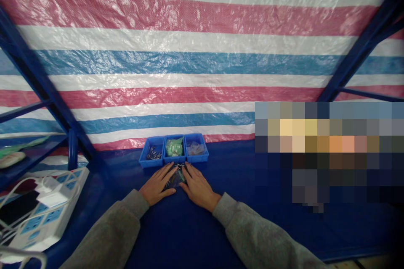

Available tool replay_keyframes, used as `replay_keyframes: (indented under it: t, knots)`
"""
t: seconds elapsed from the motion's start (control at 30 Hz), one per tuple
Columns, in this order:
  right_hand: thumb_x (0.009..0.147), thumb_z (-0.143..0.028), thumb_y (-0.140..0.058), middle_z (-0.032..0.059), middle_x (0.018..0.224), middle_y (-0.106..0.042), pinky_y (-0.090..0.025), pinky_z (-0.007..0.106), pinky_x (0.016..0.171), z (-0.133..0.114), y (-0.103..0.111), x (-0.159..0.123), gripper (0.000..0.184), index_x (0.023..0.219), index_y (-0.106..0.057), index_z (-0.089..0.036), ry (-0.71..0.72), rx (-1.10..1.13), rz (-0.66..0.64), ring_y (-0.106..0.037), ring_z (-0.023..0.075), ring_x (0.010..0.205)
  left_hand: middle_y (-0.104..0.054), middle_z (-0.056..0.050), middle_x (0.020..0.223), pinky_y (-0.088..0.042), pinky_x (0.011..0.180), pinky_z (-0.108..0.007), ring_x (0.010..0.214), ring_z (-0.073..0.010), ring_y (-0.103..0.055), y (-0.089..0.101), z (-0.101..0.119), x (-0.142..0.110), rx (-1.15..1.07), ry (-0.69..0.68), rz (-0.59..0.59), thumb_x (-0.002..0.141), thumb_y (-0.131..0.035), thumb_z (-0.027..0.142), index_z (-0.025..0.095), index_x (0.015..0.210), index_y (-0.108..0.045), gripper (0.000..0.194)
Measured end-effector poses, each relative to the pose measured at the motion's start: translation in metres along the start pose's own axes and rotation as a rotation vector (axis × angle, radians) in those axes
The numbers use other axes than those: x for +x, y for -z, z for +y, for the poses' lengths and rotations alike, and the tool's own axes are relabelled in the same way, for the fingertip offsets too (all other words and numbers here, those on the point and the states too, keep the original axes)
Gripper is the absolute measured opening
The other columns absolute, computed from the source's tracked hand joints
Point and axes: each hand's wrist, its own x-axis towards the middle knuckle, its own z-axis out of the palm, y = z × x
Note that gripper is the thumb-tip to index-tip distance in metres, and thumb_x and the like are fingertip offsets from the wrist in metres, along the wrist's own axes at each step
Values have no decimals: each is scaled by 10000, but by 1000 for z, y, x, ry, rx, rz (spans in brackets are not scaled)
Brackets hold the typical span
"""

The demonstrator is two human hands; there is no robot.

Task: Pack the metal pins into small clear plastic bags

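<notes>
My left hand and my right hand lie palm down on the blue table, fingers stretched out. Between them is what looks like a clear plastic bag with small dark and greenish pieces in it. My fingers rest over its two sides and hide part of it; neither hand is closed round it. Just beyond my fingertips stand three blue bins in a row. The left bin holds small metal pins or screws, the middle bin a green packet, and the right bin clear plastic bags.
A large white power strip with white plugs and cables lies at the left. Blue metal posts frame both sides. A striped plastic sheet hangs behind the table. The right side is blurred out by large pixels.
</notes>
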Motion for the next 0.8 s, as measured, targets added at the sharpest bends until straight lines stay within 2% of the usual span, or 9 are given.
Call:
replay_keyframes:
  t: [0.2, 0.4, 0.8]
  knots:
    - [889, -359, -414, 155, 1458, -187, -249, 416, 1063, 0, 0, 2, 562, 1378, -290, -112, 7, -13, -52, -217, 269, 1325, -222, -79, 1463, -251, 1068, -424, 1327, -259, -225, -1, -2, 2, -15, 19, 0, 844, -395, 540, 232, 1413, -147, 693]
    - [892, -374, -404, 147, 1445, -235, -221, 412, 1078, -1, 1, 3, 549, 1371, -310, -123, 20, -9, -66, -208, 255, 1330, -228, -75, 1461, -254, 1066, -431, 1328, -255, -221, -2, 0, 2, 3, 30, -2, 853, -384, 531, 242, 1410, -158, 668]
    - [880, -368, -432, 126, 1428, -290, -237, 395, 1080, 1, 1, 3, 544, 1358, -338, -127, 47, 33, -41, -257, 238, 1314, -247, -69, 1454, -248, 1075, -435, 1330, -245, -212, -4, 2, 4, -10, 14, 8, 868, -377, 502, 245, 1400, -197, 618]
